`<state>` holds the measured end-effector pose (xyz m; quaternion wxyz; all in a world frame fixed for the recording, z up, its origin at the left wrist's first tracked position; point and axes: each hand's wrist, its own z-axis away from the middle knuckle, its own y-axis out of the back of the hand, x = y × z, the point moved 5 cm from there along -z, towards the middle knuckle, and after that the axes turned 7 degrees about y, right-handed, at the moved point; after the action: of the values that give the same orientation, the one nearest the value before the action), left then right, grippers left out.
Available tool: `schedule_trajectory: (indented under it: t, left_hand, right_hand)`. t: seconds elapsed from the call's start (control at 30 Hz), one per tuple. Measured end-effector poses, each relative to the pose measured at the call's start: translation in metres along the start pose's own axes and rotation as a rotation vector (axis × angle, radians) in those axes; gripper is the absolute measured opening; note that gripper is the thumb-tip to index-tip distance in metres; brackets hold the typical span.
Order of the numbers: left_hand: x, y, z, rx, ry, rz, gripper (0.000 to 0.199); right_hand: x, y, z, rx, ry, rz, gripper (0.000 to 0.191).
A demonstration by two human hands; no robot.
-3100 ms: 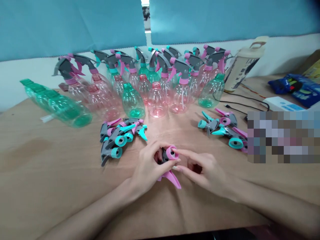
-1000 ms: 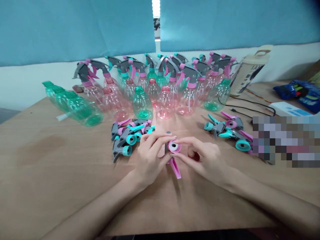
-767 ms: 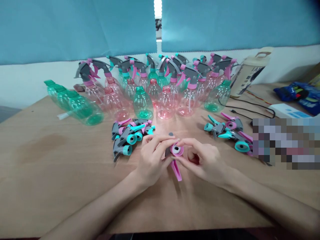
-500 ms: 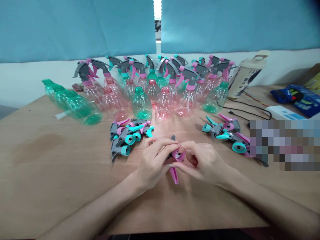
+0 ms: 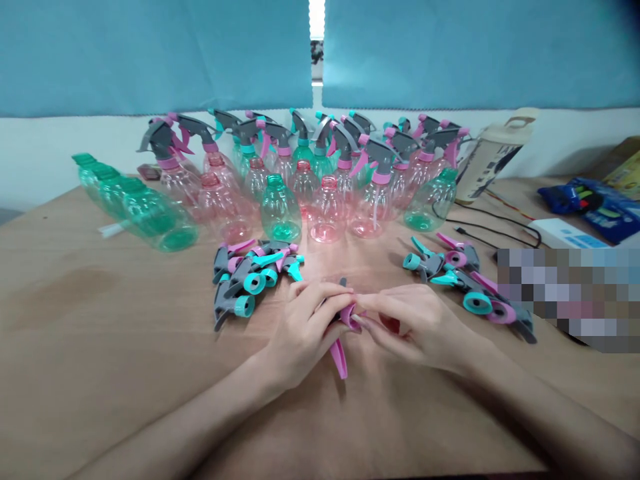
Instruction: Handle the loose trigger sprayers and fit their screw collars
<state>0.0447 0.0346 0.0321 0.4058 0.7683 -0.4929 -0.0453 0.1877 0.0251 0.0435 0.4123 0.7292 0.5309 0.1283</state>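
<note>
My left hand point(image 5: 310, 327) is closed around a grey spray trigger head with a pink collar and pink lever point(image 5: 339, 360), held just above the table. The collar is turned toward the right. My right hand point(image 5: 415, 327) has thumb and fingertips closed at the rim of that pink collar; anything small between them is hidden. Left of my hands lies a pile of loose spray heads point(image 5: 255, 283) in grey, pink and turquoise. Another such pile point(image 5: 477, 302) lies to the right.
Behind the piles stand pink and green bottles point(image 5: 281, 213), several open, many topped with spray heads. Green bottles point(image 5: 160, 217) line the left. A beige bottle point(image 5: 495, 157), a black cable point(image 5: 500, 230), a white box point(image 5: 567, 233) and a blue packet point(image 5: 595, 207) are at right.
The right fingertips have moved from around the collar to its open rim. The collar has turned rightward, and the pink lever has swung slightly left and down.
</note>
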Motion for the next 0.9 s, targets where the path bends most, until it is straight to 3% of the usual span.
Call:
schedule_trajectory:
  t: [0.23,0.67,0.9]
  left_hand:
    - [0.000,-0.002,0.001,-0.031,-0.010,0.028,0.015]
    - [0.005,-0.002,-0.003,-0.092,-0.026,-0.007,0.013]
    - [-0.014,0.006,-0.007,-0.053,0.173,-0.017,0.019]
  right_hand:
    - [-0.001,0.002,0.000,0.013,0.029,-0.064,0.019]
    - [-0.006,-0.005,0.002,-0.070,0.006,0.054,0.015]
    - [0.007,-0.022,0.009,-0.135,-0.107,-0.048,0.008]
